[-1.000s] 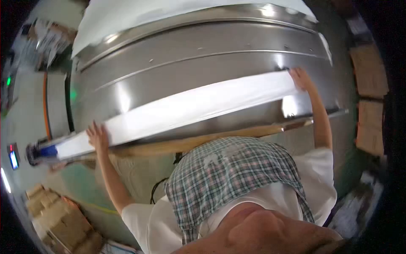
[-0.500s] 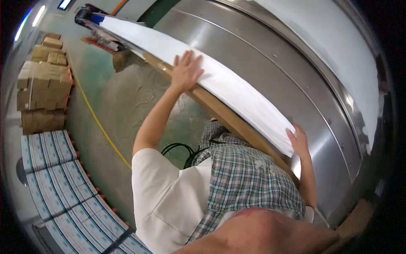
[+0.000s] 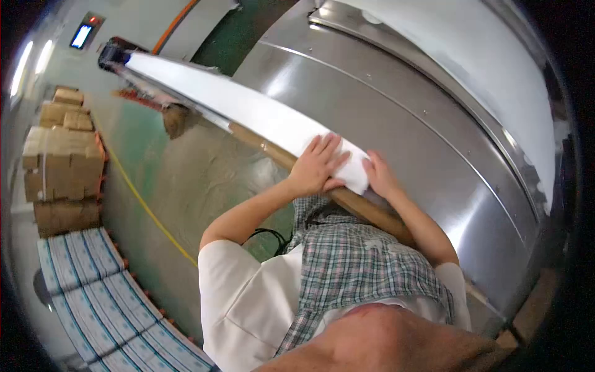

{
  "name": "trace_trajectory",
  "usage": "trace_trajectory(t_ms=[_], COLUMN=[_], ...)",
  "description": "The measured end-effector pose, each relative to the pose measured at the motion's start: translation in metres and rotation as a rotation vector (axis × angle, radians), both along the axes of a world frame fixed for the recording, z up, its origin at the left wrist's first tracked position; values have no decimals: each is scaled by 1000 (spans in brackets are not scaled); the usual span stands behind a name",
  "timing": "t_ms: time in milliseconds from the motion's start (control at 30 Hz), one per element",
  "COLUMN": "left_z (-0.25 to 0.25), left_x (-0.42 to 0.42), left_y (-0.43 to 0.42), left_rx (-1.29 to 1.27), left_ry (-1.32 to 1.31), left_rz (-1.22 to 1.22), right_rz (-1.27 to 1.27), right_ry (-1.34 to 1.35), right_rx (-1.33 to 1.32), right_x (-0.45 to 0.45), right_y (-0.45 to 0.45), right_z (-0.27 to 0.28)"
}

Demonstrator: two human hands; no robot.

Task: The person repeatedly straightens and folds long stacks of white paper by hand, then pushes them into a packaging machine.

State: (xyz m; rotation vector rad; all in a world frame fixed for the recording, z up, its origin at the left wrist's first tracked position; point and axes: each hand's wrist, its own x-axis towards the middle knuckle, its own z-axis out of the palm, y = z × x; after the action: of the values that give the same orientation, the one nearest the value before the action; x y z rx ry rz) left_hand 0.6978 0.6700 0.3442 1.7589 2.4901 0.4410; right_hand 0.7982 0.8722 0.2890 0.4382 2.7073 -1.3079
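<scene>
A long white strip of cloth (image 3: pixel 229 102) lies along the near edge of the steel worktop (image 3: pixel 347 80), narrowing in the view toward the worktop's left end, where a dark fitting (image 3: pixel 113 56) sits at its tip. The left hand (image 3: pixel 319 166) rests palm down on the strip at the worktop's near edge, its fingers spread wide over the cloth. The right hand (image 3: pixel 382 177) is at the strip's free end, on the worktop side of it, with the thumb and fingers at the cloth's edge; whether they pinch it I cannot tell. The two hands are near each other but apart, with a short stretch of white cloth showing between them. A brown rail (image 3: pixel 372 211) runs along the worktop's near side, just below the strip, and the person's plaid apron (image 3: pixel 372 266) is close to it. Along the worktop's far side a broad white sheet (image 3: pixel 477 68) hangs or lies. On the floor (image 3: pixel 192 186) to the left of the worktop runs a yellow line (image 3: pixel 149 201), and well apart from the worktop, past that line, cardboard boxes (image 3: pixel 65 161) stand stacked beside rows of white and blue packs (image 3: pixel 108 304). Beyond the worktop's left end a small lit screen (image 3: pixel 80 36) shows on the wall
</scene>
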Motion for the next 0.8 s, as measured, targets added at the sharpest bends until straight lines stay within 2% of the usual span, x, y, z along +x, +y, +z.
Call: trace_trajectory(t_ms=[67,100,167,200,233,267,300,367,433,500,567,600,633,667,700,767,800], left_z=[-5,-9,-7,-14,-17,-20,-22,-21,-22,-8,-6,-26,-46,-45,-60,-90,-88], left_x=[-9,-13,-20,-22,-29,-36,-46,-74,-116,-173,-220,-253,-297,-328,-366,-433,-454], left_y=[-5,-9,-17,-21,-22,-22,-22,-16,-3,19,50,68,87,106,127,165,177], left_rx=[62,99,-32,-29,-26,-14,-5,43,194,-287,42,358,358,356,460,732,728], left_ry=[-37,-71,-121,-270,-277,-387,-492,-509,-446,-656,-703,-606,-514,-481,-566,-451,-459], left_rz=[-79,-131,-267,-288,-307,-394,-481,-553,-486,-181,60,61,110,257,296,432,514], right_rz=[56,36,-100,-259,-418,-518,-649,-863,-899,-929,-925,-937,-946,-951,-953,-957,-969], right_ry=[314,308,427,312,197,198,237,181,187,189,71,65,60,55,47,57,6], right_rx=[-95,-76,215,274,327,559,564,668,716,761,862,811,809,834,860,822,806], right_x=[-26,-35,-44,-47,-45,-33,-21,11,15,14,20,18,18,19,20,19,18], right_y=[-10,-6,17,37,62,93,119,163,158,155,160,157,156,157,158,155,157], right_z=[-18,-19,-19,-20,-23,-47,-58,-83,-76,-72,-70,-67,-67,-69,-69,-64,-65])
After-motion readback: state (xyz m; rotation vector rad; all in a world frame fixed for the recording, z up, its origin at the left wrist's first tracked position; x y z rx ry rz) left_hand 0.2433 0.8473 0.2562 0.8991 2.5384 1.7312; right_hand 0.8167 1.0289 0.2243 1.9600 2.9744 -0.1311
